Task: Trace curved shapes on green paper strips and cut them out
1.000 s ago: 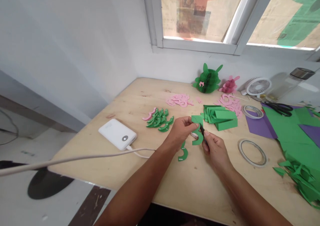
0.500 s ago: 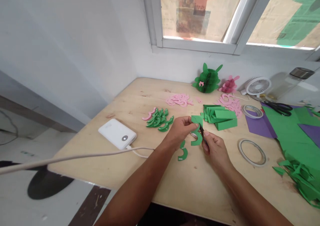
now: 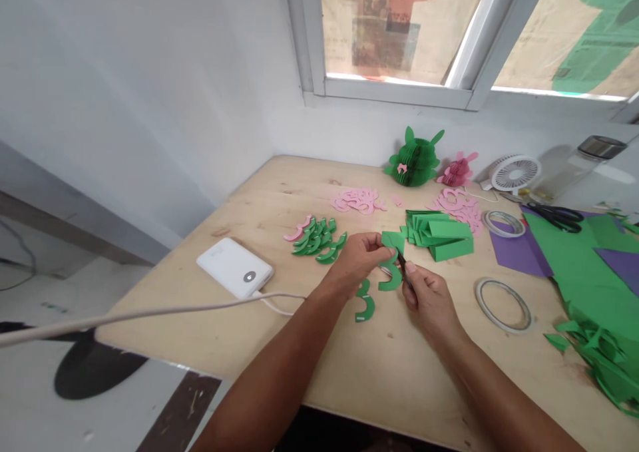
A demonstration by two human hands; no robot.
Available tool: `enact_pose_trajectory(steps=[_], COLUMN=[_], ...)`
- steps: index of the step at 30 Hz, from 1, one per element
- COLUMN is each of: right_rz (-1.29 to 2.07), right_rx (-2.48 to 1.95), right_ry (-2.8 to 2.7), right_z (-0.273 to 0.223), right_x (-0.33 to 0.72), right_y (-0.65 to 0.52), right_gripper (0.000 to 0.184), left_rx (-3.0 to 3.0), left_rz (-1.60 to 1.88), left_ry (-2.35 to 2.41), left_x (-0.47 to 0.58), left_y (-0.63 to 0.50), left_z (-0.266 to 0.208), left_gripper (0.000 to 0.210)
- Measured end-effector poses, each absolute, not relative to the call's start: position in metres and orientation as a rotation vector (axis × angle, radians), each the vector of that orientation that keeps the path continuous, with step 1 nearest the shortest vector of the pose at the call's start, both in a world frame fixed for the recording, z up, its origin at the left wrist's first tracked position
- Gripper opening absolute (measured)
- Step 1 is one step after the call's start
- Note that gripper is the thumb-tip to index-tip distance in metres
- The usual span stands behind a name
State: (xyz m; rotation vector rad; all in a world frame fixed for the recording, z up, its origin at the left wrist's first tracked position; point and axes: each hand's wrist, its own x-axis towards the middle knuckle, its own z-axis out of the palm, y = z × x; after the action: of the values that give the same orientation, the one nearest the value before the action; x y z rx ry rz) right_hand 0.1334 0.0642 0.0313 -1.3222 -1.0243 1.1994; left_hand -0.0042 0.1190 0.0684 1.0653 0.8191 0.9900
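Between its thumb and fingers my left hand (image 3: 367, 255) pinches a green paper piece (image 3: 391, 279) with a curved, 3-like outline hanging below the fingertips. My right hand (image 3: 429, 295) is closed around dark scissors (image 3: 403, 265), whose blades lie against the right side of that piece. The handles are mostly covered by my fingers. Under my left wrist, a green curved cutout (image 3: 368, 307) with a small white strip lies on the table. More such green cutouts (image 3: 317, 237) are piled to the left, beside a pink one (image 3: 295, 232). Folded green paper strips (image 3: 439, 232) lie just beyond my hands.
A white power bank (image 3: 232, 265) with a cable sits at left. Tape rolls (image 3: 504, 305), black scissors (image 3: 556, 217) and green sheets (image 3: 574, 259) lie at right. Pink cutouts (image 3: 357, 200), a green paper figure (image 3: 415, 162), a small fan (image 3: 514, 172) and a glass jar (image 3: 582, 172) stand farther back.
The green paper piece has shifted slightly left and turned a little in my left hand. The scissor blades tilt slightly further up-left. Both hands stay in nearly the same place.
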Motion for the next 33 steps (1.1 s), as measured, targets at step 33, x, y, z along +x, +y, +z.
enact_pose_trajectory(steps=[33], right_rz=[1.217], right_rx=[-1.323], right_ry=[-1.082], right_z=[0.0267], right_x=[0.1358], right_y=[0.0655], right_gripper=[0.056], left_rx=[1.114], left_rz=[0.929], left_ry=[0.843], left_x=[-0.0127], left_y=[0.1225], left_z=[0.0701], left_gripper=[0.012])
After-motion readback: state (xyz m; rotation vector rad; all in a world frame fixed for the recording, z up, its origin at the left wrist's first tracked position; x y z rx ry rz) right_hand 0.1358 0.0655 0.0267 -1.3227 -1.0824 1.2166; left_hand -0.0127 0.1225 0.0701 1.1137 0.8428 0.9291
